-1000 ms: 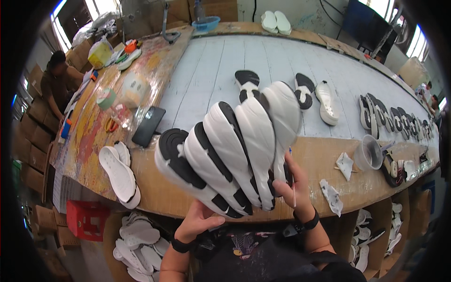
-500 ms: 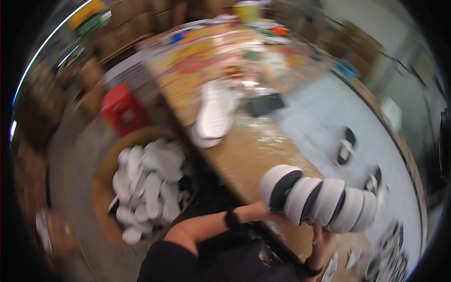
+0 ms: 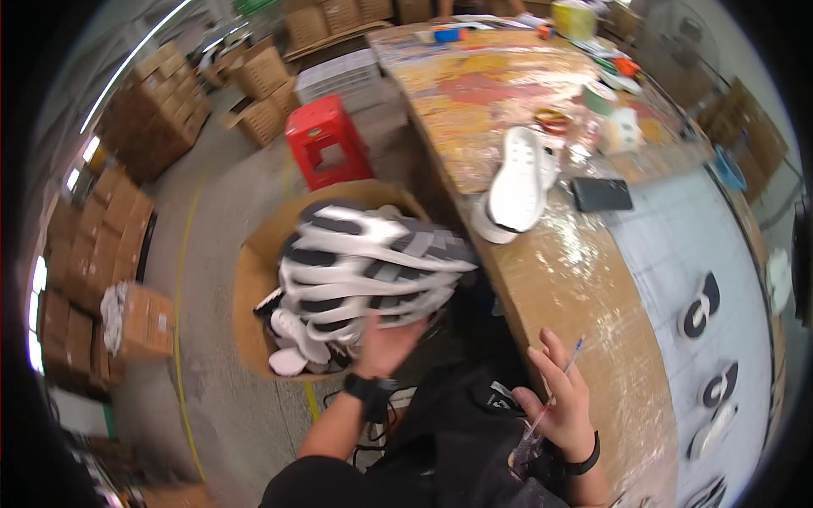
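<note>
My left hand (image 3: 391,343) is at the near side of a stack of white-and-black shoe soles (image 3: 373,267), over a cardboard box of soles. The stack is smeared by motion, and the fingertips are hidden behind it. My right hand (image 3: 563,406) is raised beside the table edge with its fingers partly stretched. A thin clear pen with a blue tip (image 3: 579,344) slants between thumb and fingers. More white soles (image 3: 518,182) stand in a small pile on the table, next to a black phone (image 3: 602,195).
The round-edged cardboard box (image 3: 254,326) stands on the floor left of the table (image 3: 593,296). Behind it is a red stool (image 3: 326,140). Single soles (image 3: 699,305) lie on the pale right-hand surface. Brown cartons (image 3: 102,220) are stacked at the left; tape rolls (image 3: 600,98) sit farther back.
The stack of soles has moved from above the table, where both hands were at it, leftward to over the box with my left hand. My right hand has come away from the stack.
</note>
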{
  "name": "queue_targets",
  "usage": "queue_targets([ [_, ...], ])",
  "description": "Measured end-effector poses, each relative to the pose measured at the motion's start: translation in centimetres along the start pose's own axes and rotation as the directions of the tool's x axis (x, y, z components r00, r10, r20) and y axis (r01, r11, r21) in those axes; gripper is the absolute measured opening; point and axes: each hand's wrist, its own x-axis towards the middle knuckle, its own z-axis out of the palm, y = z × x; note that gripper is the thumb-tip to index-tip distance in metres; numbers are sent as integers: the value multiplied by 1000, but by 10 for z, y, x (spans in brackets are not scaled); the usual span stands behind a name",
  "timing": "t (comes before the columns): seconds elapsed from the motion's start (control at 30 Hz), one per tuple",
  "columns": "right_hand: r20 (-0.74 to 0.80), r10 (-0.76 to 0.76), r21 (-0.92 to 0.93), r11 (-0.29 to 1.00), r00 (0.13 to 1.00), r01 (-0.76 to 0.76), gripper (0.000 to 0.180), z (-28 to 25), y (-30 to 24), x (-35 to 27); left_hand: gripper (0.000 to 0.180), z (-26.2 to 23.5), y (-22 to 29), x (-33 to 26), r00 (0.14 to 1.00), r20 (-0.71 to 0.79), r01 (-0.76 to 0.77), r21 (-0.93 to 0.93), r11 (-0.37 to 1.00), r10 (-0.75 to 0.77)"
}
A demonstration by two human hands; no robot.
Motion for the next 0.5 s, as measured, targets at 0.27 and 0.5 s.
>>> queue_targets([
  [0.27, -189, 533, 274, 835, 825, -477, 43, -43, 52, -69, 26, 41, 1, 42, 985, -165, 109, 387, 916, -48],
  [0.5, -507, 747, 595, 664, 430, -453, 29, -90, 72, -143, 34, 201, -263, 88, 431, 117, 316, 909, 272, -895],
])
